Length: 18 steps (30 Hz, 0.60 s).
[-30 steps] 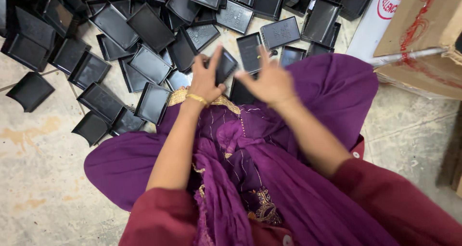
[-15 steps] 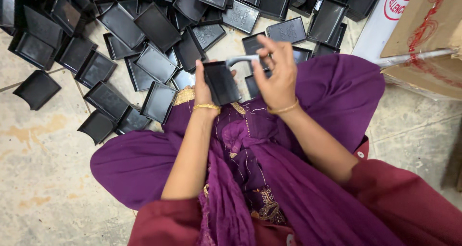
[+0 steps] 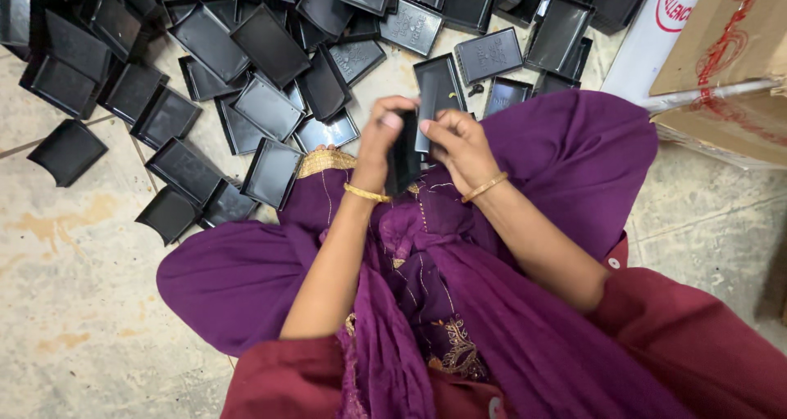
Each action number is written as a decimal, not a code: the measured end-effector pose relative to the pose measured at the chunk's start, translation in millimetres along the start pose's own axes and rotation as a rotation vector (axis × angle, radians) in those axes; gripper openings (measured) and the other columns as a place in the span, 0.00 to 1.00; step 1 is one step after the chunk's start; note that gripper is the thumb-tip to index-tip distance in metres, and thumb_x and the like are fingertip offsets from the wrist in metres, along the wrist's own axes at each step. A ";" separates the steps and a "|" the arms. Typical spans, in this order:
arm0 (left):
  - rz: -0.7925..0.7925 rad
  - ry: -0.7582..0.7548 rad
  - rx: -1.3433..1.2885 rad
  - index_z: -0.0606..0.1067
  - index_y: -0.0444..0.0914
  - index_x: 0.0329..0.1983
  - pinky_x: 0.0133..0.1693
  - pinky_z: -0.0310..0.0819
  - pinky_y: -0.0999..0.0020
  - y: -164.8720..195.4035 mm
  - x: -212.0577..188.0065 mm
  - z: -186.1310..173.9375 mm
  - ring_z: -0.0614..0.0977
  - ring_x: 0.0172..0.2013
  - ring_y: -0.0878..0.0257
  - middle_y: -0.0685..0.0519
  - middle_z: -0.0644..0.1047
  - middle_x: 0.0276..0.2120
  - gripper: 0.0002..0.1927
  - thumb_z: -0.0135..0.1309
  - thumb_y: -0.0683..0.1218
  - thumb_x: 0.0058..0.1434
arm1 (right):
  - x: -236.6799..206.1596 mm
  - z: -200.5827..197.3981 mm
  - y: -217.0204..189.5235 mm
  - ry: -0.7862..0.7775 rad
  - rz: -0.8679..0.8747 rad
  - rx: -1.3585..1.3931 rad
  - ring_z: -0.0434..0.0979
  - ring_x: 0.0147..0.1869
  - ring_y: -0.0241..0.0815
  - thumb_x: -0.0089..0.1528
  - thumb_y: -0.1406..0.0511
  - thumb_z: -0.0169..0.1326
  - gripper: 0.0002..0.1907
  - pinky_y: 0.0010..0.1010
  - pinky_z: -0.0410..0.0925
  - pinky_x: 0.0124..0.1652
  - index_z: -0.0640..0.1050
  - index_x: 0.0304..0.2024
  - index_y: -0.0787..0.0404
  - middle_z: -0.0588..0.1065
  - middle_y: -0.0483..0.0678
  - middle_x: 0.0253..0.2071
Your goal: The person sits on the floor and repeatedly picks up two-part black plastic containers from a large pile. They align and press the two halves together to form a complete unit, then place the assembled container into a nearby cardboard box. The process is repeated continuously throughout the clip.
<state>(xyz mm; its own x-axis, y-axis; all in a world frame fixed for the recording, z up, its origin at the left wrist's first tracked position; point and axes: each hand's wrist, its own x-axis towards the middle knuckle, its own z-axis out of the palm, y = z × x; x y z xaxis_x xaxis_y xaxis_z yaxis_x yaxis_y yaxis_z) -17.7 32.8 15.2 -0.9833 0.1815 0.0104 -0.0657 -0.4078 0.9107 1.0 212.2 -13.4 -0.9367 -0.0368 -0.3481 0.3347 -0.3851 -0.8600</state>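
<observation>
Left hand [image 3: 379, 144]: gripped a black plastic piece [image 3: 403, 152] upright over the lap.
Right hand [image 3: 456, 144]: pinched its other edge.
Pile [image 3: 246, 75]: many black trays lay loose on the floor (apparently unhandled).

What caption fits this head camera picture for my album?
Both hands, left and right, hold a black tray above a purple lap, by a tray pile on the floor.

Trays [image 3: 270, 50] lie heaped on the floor [image 3: 74, 304] beyond the lap; cardboard box [image 3: 721, 66] right of the heap.
</observation>
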 end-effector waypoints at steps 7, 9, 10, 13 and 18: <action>-0.131 0.192 -0.345 0.73 0.35 0.60 0.56 0.76 0.64 2.7 11.1 2.3 0.79 0.51 0.58 0.44 0.76 0.54 0.34 0.34 0.67 0.76 | -38.5 53.1 -57.8 -0.110 -0.404 -0.484 0.66 0.69 0.39 0.58 0.69 0.68 0.26 0.32 0.74 0.60 0.71 0.56 0.60 0.63 0.48 0.64; -0.135 0.226 -0.323 0.71 0.37 0.62 0.55 0.76 0.65 4.5 11.6 6.9 0.79 0.51 0.60 0.47 0.77 0.54 0.34 0.32 0.67 0.73 | -45.0 63.0 -64.6 -0.130 -0.402 -0.565 0.67 0.70 0.40 0.59 0.70 0.68 0.27 0.34 0.74 0.63 0.71 0.58 0.61 0.63 0.48 0.64; -0.133 0.245 -0.312 0.70 0.38 0.63 0.55 0.75 0.66 6.0 11.9 8.5 0.80 0.51 0.60 0.48 0.77 0.54 0.34 0.32 0.67 0.71 | -46.3 65.5 -65.9 -0.156 -0.385 -0.552 0.67 0.71 0.40 0.60 0.70 0.68 0.27 0.35 0.73 0.64 0.72 0.58 0.61 0.63 0.49 0.64; 0.018 0.276 -0.102 0.72 0.33 0.59 0.59 0.71 0.69 13.7 13.4 7.5 0.77 0.55 0.62 0.48 0.77 0.54 0.34 0.32 0.66 0.76 | -44.7 63.1 -65.9 -0.177 -0.313 -0.520 0.68 0.69 0.39 0.60 0.70 0.67 0.26 0.35 0.72 0.61 0.73 0.58 0.63 0.65 0.49 0.63; 0.112 0.100 0.320 0.74 0.35 0.39 0.43 0.72 0.67 36.6 16.2 -15.7 0.77 0.36 0.62 0.51 0.78 0.34 0.29 0.28 0.58 0.79 | -39.1 49.2 -68.0 -0.341 0.194 0.033 0.78 0.55 0.39 0.63 0.65 0.63 0.23 0.32 0.73 0.56 0.74 0.58 0.67 0.77 0.51 0.53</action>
<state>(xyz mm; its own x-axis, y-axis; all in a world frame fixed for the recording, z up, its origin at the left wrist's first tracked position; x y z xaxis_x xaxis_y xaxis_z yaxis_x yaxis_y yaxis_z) -38.7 6.7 42.3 -0.9942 0.0565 0.0915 0.0844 -0.1165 0.9896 9.8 194.5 77.0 -0.8386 -0.4142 -0.3539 0.5105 -0.3705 -0.7760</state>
